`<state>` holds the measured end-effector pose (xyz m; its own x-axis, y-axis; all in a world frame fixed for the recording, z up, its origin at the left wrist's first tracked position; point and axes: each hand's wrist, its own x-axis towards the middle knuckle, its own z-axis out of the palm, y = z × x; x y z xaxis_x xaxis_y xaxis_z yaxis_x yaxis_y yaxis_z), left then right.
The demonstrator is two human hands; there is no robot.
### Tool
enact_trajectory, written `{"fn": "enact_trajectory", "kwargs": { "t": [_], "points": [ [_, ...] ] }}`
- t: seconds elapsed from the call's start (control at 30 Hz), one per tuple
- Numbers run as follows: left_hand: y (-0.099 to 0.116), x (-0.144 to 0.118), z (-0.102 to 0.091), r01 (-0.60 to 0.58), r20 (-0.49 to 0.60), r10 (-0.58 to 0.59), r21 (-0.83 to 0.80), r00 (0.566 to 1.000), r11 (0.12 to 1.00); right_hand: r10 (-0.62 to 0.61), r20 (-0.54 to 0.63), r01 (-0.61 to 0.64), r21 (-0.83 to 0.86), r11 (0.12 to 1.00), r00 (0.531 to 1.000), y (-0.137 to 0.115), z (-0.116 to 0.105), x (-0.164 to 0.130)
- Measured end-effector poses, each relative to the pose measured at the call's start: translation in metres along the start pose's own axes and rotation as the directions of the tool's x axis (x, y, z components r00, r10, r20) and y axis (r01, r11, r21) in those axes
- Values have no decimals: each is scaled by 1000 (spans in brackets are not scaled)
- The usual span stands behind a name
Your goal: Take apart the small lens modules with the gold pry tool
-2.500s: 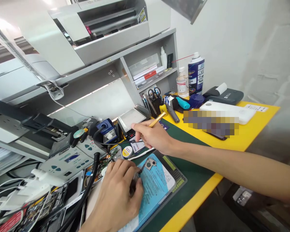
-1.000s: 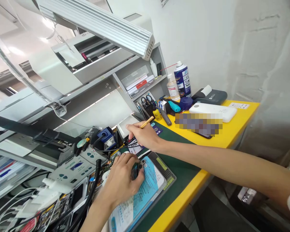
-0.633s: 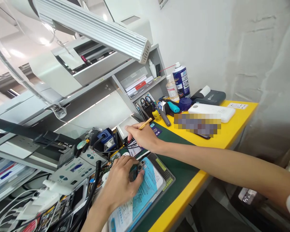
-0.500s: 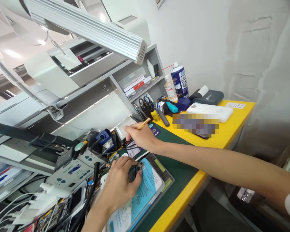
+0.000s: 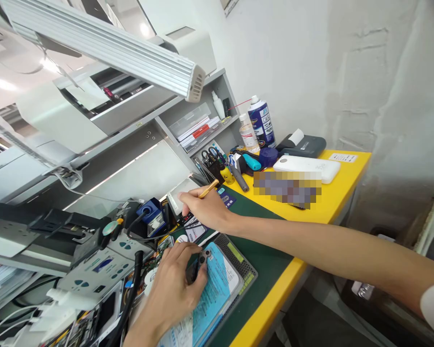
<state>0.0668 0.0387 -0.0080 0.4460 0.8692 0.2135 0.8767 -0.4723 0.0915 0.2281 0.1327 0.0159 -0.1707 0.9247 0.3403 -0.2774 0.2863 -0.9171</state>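
Note:
My left hand (image 5: 177, 277) rests on a blue and white printed sheet (image 5: 215, 277), its thumb and fingers closed around a small dark part with round lens-like circles (image 5: 203, 258). Much of that part is hidden by the fingers. Farther forward, my right hand (image 5: 208, 207) grips a slim gold pen-shaped tool (image 5: 210, 189), whose rear end sticks up past the knuckles. The tool's tip is out of sight behind the hand. Just beyond the right fingers is a small pale box (image 5: 179, 195). Beneath the printed sheet lies a grey perforated pad (image 5: 251, 265).
Left of my hands stand a grey control unit (image 5: 104, 265), a black hose (image 5: 137, 270) and a blue soldering-iron stand (image 5: 152, 212). A spray can (image 5: 262, 123), a white power bank (image 5: 307, 167) and a yellow bottle (image 5: 226, 174) stand at the right. Overhead hangs a lamp bar (image 5: 130, 53).
The whole view has shifted a little, so most things sit slightly farther left. Both hands keep the same grips and nearly the same places over the bench.

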Motion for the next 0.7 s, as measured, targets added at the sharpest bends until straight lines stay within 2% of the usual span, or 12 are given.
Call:
{"fn": "enact_trajectory", "kwargs": {
  "t": [0.13, 0.23, 0.3, 0.37, 0.6, 0.7],
  "points": [
    [-12, -17, -15, -2, -55, 1, -13, 998, 1000, 3, 9, -3, -7, 1000, 1000, -2, -1, -1],
    [-21, -34, -24, -1, -238, -17, -73, 971, 997, 7, 24, -6, -11, 1000, 1000, -3, 0, -3],
    [-25, -45, -25, -16, -361, -35, -139, 932, 990, 15, 41, -14, -14, 1000, 999, -4, 1, -3],
    [-27, -53, -22, -43, -437, -43, -184, 898, 982, 32, 64, -31, -17, 999, 997, -4, 2, -4],
    [-27, -66, -5, -104, -524, -30, -223, 851, 969, 106, 155, -104, -22, 994, 982, 8, 5, -5],
    [-28, -74, -6, -161, -554, 58, -139, 830, 977, 121, 189, -122, -8, 993, 974, 11, 7, -8]
  ]
}}
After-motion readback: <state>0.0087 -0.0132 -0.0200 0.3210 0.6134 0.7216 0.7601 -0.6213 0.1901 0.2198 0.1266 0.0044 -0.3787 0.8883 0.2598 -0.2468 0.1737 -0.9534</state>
